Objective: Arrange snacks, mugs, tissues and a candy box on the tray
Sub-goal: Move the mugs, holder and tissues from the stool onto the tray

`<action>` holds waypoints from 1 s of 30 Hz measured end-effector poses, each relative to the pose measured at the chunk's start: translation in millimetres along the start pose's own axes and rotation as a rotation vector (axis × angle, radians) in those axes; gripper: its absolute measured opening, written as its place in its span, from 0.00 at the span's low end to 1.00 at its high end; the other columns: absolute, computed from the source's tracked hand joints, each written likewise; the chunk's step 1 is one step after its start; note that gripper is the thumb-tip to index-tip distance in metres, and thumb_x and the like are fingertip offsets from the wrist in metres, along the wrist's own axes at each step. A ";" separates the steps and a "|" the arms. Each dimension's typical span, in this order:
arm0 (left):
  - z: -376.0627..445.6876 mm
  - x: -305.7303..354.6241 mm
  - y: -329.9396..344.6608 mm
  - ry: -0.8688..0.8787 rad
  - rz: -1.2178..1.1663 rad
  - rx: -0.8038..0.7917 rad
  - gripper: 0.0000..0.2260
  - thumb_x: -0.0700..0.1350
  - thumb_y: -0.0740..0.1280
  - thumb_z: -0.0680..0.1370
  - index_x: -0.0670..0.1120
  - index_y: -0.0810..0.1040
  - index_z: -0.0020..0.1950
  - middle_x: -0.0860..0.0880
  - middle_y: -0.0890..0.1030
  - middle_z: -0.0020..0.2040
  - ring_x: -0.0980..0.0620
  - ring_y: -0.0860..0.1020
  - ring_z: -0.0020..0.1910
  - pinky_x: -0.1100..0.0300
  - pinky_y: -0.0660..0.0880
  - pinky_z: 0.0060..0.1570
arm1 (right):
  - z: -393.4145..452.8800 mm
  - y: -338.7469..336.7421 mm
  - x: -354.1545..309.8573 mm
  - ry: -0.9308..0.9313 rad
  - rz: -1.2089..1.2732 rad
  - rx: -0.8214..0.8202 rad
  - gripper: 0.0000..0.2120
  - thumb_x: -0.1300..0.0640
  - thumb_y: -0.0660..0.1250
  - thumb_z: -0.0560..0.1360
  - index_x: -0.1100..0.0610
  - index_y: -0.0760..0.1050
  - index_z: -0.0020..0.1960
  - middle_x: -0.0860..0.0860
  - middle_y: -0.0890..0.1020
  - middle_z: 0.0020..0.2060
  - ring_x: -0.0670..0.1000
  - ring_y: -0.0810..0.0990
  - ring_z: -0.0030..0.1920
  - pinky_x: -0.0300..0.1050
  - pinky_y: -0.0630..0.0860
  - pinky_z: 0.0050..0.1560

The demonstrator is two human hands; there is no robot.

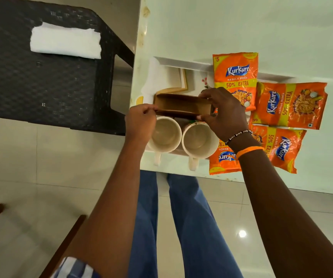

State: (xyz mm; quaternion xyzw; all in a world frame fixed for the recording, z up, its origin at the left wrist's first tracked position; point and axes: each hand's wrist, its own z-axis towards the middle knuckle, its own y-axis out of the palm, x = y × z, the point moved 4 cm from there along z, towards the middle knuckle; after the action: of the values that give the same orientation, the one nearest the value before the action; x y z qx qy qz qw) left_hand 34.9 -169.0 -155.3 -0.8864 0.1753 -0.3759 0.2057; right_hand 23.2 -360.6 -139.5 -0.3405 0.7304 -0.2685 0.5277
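Nearest the camera are blue trouser legs (183, 227) over a pale tiled floor (21, 167), with a striped sleeve (73, 267) at the bottom edge. 2 bare arms reach up to the near edge of a white desk (282, 27).

At that edge, 2 cream mugs (165, 135) (197, 140) stand side by side, touching, mouths up and handles pointing toward the person. Just right of them lie 2 orange snack packets (223, 159) (282, 149), partly under the right wrist, which wears a beaded band and an orange band.

Above the mugs both hands hold a brown candy box (181, 106) by its ends. The left hand (140, 122) pinches the left end with curled fingers. The right hand (221, 115) is closed around the right end, thumb below and fingers over the top.

Behind the box lies a white tray (181, 62); white tissues (153, 77) rest at its left side. 2 more packets (235, 77) (291, 105) sit to the right, the farther one overlapping the tray rim.

Left of the desk stands a black woven chair (41, 77) with a folded white tissue stack (65, 42) on its seat.
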 end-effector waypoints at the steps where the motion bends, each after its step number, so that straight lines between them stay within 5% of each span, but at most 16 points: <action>1: 0.5 -0.7 -0.6 -0.006 -0.006 -0.008 0.12 0.41 0.59 0.79 0.44 0.81 0.55 0.45 0.81 0.56 0.52 0.75 0.51 0.58 0.71 0.58 | 0.6 0.4 -1.0 0.003 -0.006 -0.003 0.22 0.60 0.75 0.63 0.57 0.75 0.55 0.56 0.79 0.54 0.56 0.77 0.55 0.52 0.76 0.53; 6: 1.3 -6.9 -7.1 -0.036 -0.056 -0.064 0.11 0.42 0.60 0.78 0.44 0.81 0.54 0.45 0.81 0.56 0.48 0.77 0.56 0.50 0.72 0.63 | 9.1 -4.6 -5.4 0.028 0.012 -0.086 0.22 0.61 0.77 0.61 0.59 0.76 0.53 0.58 0.79 0.52 0.58 0.78 0.52 0.57 0.76 0.52; 15: 23.7 -20.7 -70.2 -0.082 -0.388 0.004 0.09 0.42 0.62 0.76 0.51 0.80 0.51 0.52 0.81 0.52 0.55 0.78 0.55 0.61 0.73 0.55 | 44.5 22.4 -93.2 0.006 0.277 0.011 0.10 0.60 0.72 0.68 0.60 0.78 0.49 0.54 0.79 0.47 0.49 0.75 0.42 0.28 0.70 0.40; 21: 72.7 -26.7 -138.4 -0.124 -0.528 0.062 0.10 0.38 0.61 0.77 0.51 0.78 0.48 0.53 0.80 0.50 0.57 0.79 0.53 0.65 0.73 0.52 | 87.9 84.9 -172.0 0.084 0.462 0.071 0.08 0.65 0.65 0.71 0.60 0.77 0.50 0.54 0.81 0.48 0.47 0.77 0.42 0.25 0.69 0.43; 26: 106.2 -26.2 -179.3 -0.094 -0.466 0.104 0.09 0.39 0.60 0.78 0.52 0.77 0.49 0.53 0.80 0.52 0.55 0.78 0.55 0.60 0.73 0.59 | 137.0 134.0 -182.9 0.509 0.701 0.087 0.17 0.61 0.66 0.72 0.62 0.70 0.60 0.52 0.75 0.48 0.51 0.75 0.50 0.53 0.74 0.60; 30: 121.9 -25.0 -195.5 -0.057 -0.438 0.119 0.09 0.40 0.60 0.78 0.52 0.77 0.51 0.54 0.79 0.52 0.56 0.78 0.54 0.61 0.73 0.58 | 160.9 151.7 -183.0 0.631 0.720 0.091 0.22 0.54 0.70 0.70 0.62 0.72 0.60 0.55 0.77 0.51 0.52 0.75 0.50 0.51 0.75 0.59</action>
State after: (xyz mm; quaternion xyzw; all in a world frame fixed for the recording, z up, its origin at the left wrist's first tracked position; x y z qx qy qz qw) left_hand 139.1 37.9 -150.2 -0.8997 -0.0496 -0.3963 0.1761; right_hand 182.8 -128.3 -194.0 0.0557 0.9138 -0.1908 0.3541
